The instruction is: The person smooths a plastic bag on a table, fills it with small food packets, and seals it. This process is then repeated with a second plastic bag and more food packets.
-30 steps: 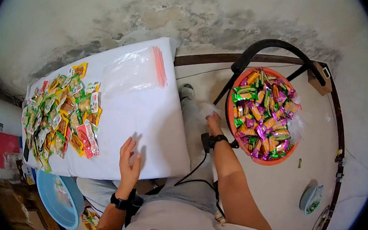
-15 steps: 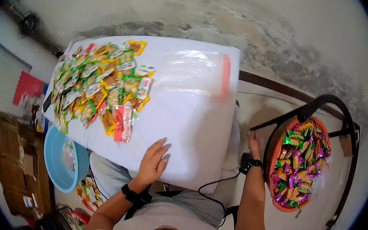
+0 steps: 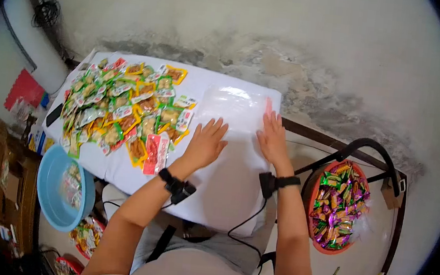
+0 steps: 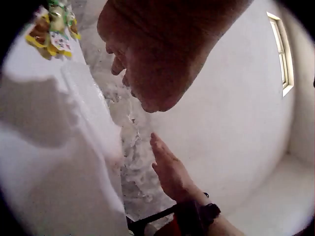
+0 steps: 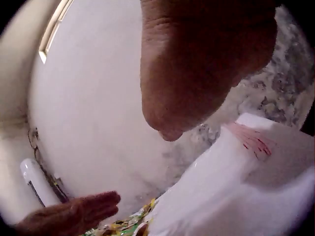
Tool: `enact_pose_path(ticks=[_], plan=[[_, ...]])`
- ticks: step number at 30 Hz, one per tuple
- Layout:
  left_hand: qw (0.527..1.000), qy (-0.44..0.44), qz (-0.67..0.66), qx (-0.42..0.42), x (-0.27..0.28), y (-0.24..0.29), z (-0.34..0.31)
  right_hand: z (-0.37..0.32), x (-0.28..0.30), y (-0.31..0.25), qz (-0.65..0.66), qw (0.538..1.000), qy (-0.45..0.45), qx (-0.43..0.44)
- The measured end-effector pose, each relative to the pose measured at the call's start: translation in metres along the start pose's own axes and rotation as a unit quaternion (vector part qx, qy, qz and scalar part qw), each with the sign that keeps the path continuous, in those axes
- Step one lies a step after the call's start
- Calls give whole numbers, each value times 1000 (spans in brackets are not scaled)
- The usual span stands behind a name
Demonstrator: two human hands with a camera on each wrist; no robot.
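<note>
Spreading left hand point(image 3: 206, 141) and right hand point(image 3: 273, 137) palm-down over clear plastic bag point(image 3: 236, 104), fingers straight and fanned, gripping nothing. Setting left hand at the bag's near-left edge and right hand at its right edge, just beside red zip strip point(image 3: 269, 106). Unable to tell from either wrist view whether palms are pressing the film or hanging just above it. Seeing only palm undersides up close, plus the opposite hand held flat and open further off.

Noting the bag lying flat at the far right end of white-covered table point(image 3: 225, 191), close to stained wall point(image 3: 300, 71). Logging snack packets point(image 3: 122, 107) heaped across the table's left half, with the nearest red and yellow ones lying just beside left hand and not touching it.

Recording black wrist cameras point(image 3: 180, 189) strapped on both forearms, a cable trailing down from the right one. Spotting blue basin point(image 3: 56, 190) on the floor below the table's left corner, with a few packets inside. Spotting orange basin point(image 3: 338, 207), full of purple, green and orange sweets, off to the right of right arm and apart from the table, next to black curved frame point(image 3: 367, 146).
</note>
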State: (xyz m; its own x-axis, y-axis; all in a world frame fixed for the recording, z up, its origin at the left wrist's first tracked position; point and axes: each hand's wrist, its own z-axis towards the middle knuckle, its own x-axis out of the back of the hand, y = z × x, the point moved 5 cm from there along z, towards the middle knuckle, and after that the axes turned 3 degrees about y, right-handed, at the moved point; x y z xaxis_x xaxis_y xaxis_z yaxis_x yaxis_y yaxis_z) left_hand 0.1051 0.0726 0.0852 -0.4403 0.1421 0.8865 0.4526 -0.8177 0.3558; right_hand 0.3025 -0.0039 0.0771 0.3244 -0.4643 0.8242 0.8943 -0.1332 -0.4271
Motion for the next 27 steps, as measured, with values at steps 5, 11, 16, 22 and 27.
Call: enact_pose_path(ticks=[5, 11, 16, 22, 27], plan=[[997, -46, 64, -23, -51, -14, 105, 68, -33, 25, -118, 992, -42, 17], [985, -112, 121, -55, -118, -43, 159, 97, -89, 64, -143, 986, -71, 40], [982, -126, 138, 12, -123, -88, 150, 82, -99, 75, -113, 991, -73, 21], [982, -117, 138, 59, -107, -118, 140, 82, -97, 72, -108, 991, -81, 27], [945, -140, 274, 108, -69, -128, 122, 85, -93, 67, -97, 990, -98, 19]])
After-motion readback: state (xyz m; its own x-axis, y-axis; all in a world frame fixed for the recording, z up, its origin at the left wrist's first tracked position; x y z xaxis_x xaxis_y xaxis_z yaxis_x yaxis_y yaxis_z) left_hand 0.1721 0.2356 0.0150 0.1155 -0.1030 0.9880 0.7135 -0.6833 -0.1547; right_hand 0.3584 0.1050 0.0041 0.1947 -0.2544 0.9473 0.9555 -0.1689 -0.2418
